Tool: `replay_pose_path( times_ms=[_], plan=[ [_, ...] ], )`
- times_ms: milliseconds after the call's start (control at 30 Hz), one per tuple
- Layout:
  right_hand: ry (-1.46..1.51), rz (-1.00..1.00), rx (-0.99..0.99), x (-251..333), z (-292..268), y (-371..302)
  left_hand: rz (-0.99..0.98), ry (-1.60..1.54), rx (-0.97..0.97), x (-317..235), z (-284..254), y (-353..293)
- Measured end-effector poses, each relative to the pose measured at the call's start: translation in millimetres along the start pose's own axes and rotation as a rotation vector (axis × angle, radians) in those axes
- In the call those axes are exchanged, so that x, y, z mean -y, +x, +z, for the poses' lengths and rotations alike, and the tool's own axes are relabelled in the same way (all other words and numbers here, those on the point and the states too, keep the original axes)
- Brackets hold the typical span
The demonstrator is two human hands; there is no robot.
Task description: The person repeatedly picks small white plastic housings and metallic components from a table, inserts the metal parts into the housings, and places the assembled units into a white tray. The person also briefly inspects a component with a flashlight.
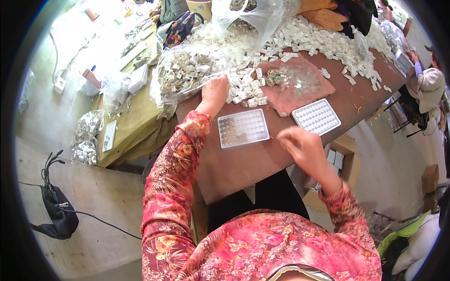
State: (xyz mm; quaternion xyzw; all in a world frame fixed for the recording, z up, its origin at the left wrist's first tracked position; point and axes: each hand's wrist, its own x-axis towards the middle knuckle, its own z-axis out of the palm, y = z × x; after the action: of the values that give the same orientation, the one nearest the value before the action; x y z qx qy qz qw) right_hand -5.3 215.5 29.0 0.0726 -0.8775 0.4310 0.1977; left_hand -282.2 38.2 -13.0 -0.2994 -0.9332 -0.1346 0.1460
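Observation:
My left hand (216, 92) is closed at the edge of a clear plastic bag (185, 70) full of small white pieces, beside a heap of loose white pieces (243, 84). What its fingers hold is hidden. My right hand (304, 149) hovers over the table's near edge, fingers drawn together in a pinch; anything between them is too small to make out. Between the hands lies a white tray (258, 139) with rows of pockets, its left part filled with brownish round pieces. A second white tray (317, 117) with rows of pale round shapes rests beyond my right hand.
A pink cloth (300, 82) with a tangle of thin bits lies behind the trays on the brown table (225, 168). White pieces (323, 42) spread across the far side. An open cardboard box (348, 161) stands below the right edge. Another person (429, 84) sits at far right.

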Motion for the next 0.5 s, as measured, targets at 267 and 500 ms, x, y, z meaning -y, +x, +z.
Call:
replay_pose_path(
  times_ms=[267,500],
  plan=[
    [-0.589,-0.18,0.072,-54.0,43.1,130.6,0.069,-0.195,-0.115,-2.0,-12.7,-18.4],
    [-0.667,-0.303,0.177,-70.7,56.2,142.4,0.089,-0.294,-0.165,0.1,-25.1,-40.8]
  ],
)
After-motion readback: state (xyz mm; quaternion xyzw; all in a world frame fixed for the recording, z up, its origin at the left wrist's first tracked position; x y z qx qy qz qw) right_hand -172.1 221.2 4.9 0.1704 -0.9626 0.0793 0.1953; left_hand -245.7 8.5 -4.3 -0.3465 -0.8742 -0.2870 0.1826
